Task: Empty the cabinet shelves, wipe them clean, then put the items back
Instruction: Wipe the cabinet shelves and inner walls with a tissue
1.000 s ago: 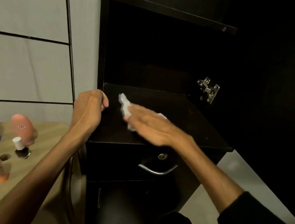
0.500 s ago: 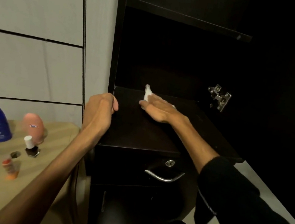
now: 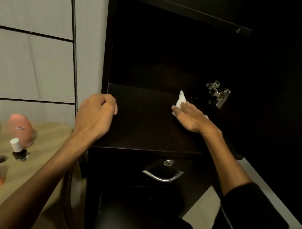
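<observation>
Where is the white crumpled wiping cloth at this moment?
In the head view, the white crumpled wiping cloth lies under the right hand at the back right of the dark cabinet shelf, just left of the metal door hinge.

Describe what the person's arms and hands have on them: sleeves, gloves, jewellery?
Both hands are bare, no gloves or rings visible. The left hand leads to a bare forearm with no sleeve in view. The right hand has a black sleeve pushed up above the forearm.
</observation>
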